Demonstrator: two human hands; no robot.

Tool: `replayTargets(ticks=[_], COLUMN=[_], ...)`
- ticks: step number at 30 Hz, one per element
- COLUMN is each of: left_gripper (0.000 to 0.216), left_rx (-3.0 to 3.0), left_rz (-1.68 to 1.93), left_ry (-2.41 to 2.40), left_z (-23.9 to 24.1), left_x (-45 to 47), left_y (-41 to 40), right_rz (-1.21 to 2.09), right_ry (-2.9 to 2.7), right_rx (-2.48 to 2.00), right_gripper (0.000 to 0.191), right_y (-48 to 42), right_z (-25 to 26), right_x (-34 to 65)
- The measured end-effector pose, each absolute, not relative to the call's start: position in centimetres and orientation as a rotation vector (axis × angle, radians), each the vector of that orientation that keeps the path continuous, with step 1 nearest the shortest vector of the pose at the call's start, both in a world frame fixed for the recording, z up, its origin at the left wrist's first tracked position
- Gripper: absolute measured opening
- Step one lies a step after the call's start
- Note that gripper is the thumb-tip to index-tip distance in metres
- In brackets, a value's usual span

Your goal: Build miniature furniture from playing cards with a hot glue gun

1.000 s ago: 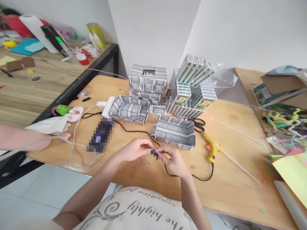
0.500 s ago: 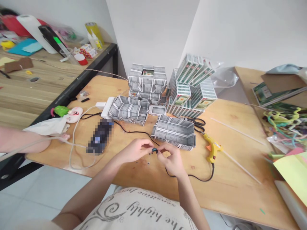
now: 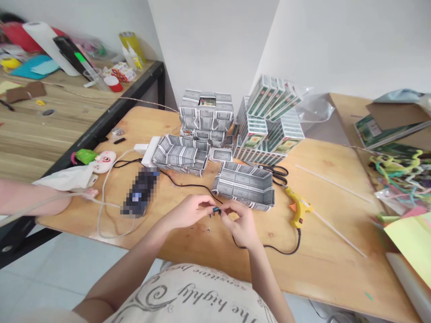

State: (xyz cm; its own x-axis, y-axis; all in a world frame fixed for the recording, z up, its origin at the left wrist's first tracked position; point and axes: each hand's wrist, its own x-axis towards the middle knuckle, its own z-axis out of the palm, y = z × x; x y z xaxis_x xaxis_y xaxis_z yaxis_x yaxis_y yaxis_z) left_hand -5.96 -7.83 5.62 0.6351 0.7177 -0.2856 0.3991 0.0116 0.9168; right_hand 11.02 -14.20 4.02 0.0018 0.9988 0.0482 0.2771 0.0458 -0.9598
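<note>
Close together over the front of the table, my left hand [image 3: 192, 211] and my right hand [image 3: 239, 222] are both closed, fingertips pinched and nearly meeting. Dark teal shows at the fingertips; whether it is nail colour or a tiny object, I cannot tell. Just beyond them is an open tray folded from grey patterned playing cards [image 3: 244, 181]. A similar card tray [image 3: 182, 152] sits farther left, with a taller card-built structure [image 3: 206, 112] behind it. Right of my hands lies a yellow glue gun [image 3: 298, 208], its black cord running beneath my right hand.
Boxed card packs [image 3: 269, 125] are stacked at the back, with black scissors [image 3: 279, 172] before them. A blurred phone [image 3: 139, 193] and white cable lie left. Another person's arm [image 3: 30, 197] rests at the left edge. Thin glue sticks [image 3: 338, 231] and colored paper [image 3: 409, 242] are right.
My fingertips have shifted very slightly against each other, the teal spot turning a little. Everything else stays in place.
</note>
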Motion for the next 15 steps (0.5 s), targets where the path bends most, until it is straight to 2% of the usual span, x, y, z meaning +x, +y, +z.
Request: replayTargets(ticks=[15], left_gripper=[0.02], left_rx=[1.587], left_rz=[0.398], left_ry=[0.948], left_z=[5.2], left_x=[-6.5], left_y=[-7.2], right_rz=[1.011], right_ry=[-1.208], right_rx=[-1.472], right_gripper=[0.009], right_y=[-13.5], right_z=[3.4], right_x=[12.6])
